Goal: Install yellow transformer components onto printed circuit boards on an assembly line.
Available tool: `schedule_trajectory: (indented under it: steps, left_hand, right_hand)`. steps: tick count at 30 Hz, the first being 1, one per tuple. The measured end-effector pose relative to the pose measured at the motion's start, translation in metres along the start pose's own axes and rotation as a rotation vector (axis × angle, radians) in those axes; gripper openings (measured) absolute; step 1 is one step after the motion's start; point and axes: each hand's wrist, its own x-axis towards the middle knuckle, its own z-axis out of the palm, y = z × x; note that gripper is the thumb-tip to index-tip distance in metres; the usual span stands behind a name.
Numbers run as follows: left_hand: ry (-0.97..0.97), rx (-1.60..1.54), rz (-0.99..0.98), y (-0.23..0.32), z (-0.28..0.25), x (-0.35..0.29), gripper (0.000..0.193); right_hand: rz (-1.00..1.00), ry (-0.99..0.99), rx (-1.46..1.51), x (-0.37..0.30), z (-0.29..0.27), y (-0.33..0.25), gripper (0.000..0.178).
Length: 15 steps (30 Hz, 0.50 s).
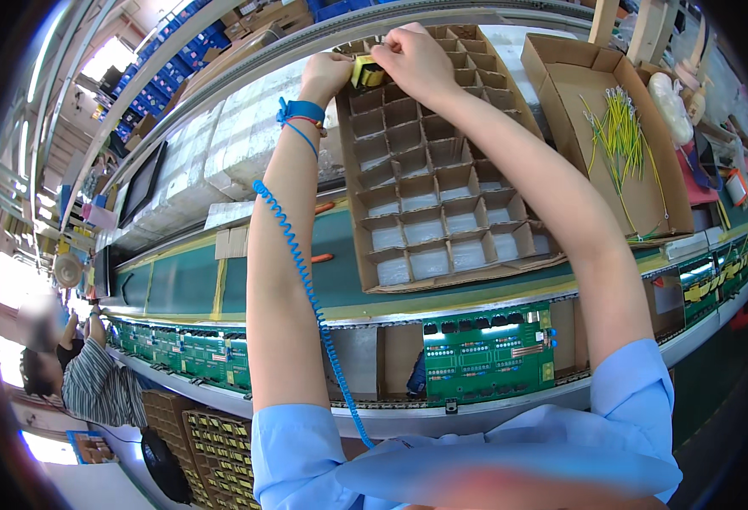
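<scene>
At the far end of a divided cardboard box [435, 185], my two hands are held close together over its cells. Between them is a small yellow-and-black block that looks like a transformer [369, 73]. My right hand [415, 63] grips it from the right with bent fingers. My left hand [326, 76] has its fingers pinched together at the block's left side; the fingertips are partly hidden. A blue wrist strap [302, 110] with a coiled blue cord [287, 228] is on my left arm. The near cells show pale bottoms and no parts.
An open cardboard box [591, 161] with yellow-green wires [620, 132] stands at right. Green circuit boards [486, 357] sit along the rail in front of me. White foam blocks [259, 127] lie at left. Another person in a striped shirt [97, 387] works farther left.
</scene>
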Motion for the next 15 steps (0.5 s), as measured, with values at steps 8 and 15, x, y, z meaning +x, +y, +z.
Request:
schedule_trajectory:
  steps: [8, 15]
  left_hand:
    - [0.450, -0.661, 0.153, -0.005, -0.028, 0.003, 0.029]
    - [0.170, -1.228, 0.088, -0.041, -0.145, -0.060, 0.018]
  right_hand:
    - [0.295, 0.024, 0.760, 0.005, -0.014, 0.024, 0.020]
    - [0.499, 0.085, 0.897, 0.001, 0.008, 0.009, 0.023]
